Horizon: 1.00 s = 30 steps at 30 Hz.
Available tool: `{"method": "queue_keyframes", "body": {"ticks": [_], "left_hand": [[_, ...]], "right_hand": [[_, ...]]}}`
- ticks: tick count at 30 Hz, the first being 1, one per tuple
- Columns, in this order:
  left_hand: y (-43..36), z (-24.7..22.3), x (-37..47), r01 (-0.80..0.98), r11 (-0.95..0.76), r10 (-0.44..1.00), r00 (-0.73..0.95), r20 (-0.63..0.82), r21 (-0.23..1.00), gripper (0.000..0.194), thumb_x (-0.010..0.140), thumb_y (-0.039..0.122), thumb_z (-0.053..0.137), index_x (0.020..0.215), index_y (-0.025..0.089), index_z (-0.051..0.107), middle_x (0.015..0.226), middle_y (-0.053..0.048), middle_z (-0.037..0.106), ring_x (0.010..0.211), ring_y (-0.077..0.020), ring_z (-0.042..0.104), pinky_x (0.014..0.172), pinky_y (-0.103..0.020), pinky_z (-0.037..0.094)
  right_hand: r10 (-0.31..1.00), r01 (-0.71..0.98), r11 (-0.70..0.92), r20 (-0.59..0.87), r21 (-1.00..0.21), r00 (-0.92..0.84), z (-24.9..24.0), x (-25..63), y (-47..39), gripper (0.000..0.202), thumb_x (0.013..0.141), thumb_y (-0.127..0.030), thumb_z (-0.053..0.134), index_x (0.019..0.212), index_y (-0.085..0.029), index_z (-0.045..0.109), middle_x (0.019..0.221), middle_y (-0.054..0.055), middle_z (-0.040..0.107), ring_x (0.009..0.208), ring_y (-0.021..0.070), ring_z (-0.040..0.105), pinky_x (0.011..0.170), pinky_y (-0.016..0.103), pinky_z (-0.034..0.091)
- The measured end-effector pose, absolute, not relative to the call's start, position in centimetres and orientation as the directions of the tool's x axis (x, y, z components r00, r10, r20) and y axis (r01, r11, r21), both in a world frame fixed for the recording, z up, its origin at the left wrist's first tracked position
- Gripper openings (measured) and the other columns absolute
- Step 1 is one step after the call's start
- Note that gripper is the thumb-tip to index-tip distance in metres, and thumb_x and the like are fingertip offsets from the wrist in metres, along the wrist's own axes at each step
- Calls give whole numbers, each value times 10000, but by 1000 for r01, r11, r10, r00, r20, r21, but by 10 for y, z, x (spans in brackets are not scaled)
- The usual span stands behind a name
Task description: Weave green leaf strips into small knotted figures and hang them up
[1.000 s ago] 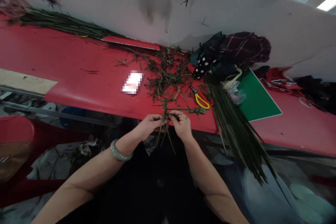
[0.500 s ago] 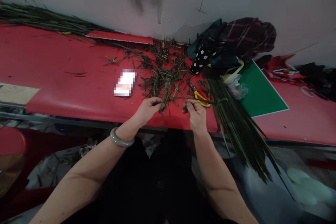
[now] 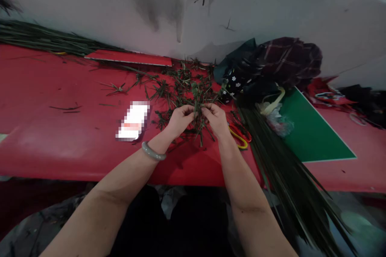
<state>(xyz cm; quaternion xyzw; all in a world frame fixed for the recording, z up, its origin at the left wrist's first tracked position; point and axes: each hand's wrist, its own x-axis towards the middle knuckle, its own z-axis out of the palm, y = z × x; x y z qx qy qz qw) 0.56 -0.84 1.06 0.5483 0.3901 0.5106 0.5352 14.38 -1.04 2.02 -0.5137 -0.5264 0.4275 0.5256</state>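
My left hand (image 3: pixel 180 121) and my right hand (image 3: pixel 217 120) meet over the red-covered table, fingers pinched from both sides on a green piece of knotted leaf strips (image 3: pixel 198 105). Thin ends stick out of it above and below the fingers; its exact shape blends into the pile behind. That pile (image 3: pixel 181 78) holds many small knotted leaf pieces of the same kind. Close by my right wrist lie pliers with red and yellow handles (image 3: pixel 241 141), partly hidden by the hand and forearm.
A pixelated phone-like slab (image 3: pixel 133 122) lies left of my hands. On the right are a bundle of long green leaves (image 3: pixel 280 168), a green board (image 3: pixel 319 132) and a dark plaid cloth (image 3: pixel 289 58). More leaves (image 3: pixel 45 38) lie along the wall, near a red flat panel (image 3: pixel 129 58).
My right hand has moved left, from a strip near the pliers to the piece at my left hand. Both hands now sit together, farther over the table. The view has shifted.
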Motion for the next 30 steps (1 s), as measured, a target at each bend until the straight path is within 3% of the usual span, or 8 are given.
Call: {"method": "queue_keyframes", "body": {"ticks": [5,12,15,19,23,30], "left_hand": [[-9,0,6,-121,-1,964,264,33,993,146,671,273,593,671,130,565,555,42,509,499,-54,434,502,-186,372],[-12,0,5,-221,140,942,329,-61,965,226,722,352,576,656,138,542,547,16,565,437,-51,457,439,-181,367],[-12,0,6,-253,146,940,338,-54,956,222,698,355,605,705,140,552,523,32,541,413,-49,450,419,-181,374],[-7,-3,4,-267,96,975,220,-36,959,221,693,328,610,815,147,577,530,58,501,371,-30,402,375,-170,344],[1,-7,0,-248,42,995,98,-18,968,152,701,283,599,772,151,579,557,53,510,420,-34,429,410,-163,362],[3,-6,-2,-212,-10,999,42,19,977,91,671,232,615,668,144,594,608,33,552,547,-56,467,523,-174,397]], "right_hand": [[994,39,63,67,-997,86,6,146,-7,200,701,-371,580,716,-171,570,489,-69,467,407,37,378,407,173,309],[983,-53,-4,-14,-999,183,-3,156,-6,215,706,-396,572,744,-186,541,472,-75,436,383,40,333,377,175,267],[992,38,-4,1,-999,128,-5,155,-5,223,714,-401,566,720,-178,547,468,-73,432,389,42,345,385,175,281],[1000,200,-2,1,-980,14,-6,151,-6,235,746,-393,533,805,-171,583,525,-57,476,422,47,396,410,177,321],[993,192,-8,16,-981,118,-4,148,-8,270,777,-389,472,918,-176,558,528,-56,487,431,56,414,421,176,337],[977,405,102,15,-909,-213,-10,137,-18,180,718,-329,545,670,-156,547,585,-37,492,550,68,438,521,185,364]]}}
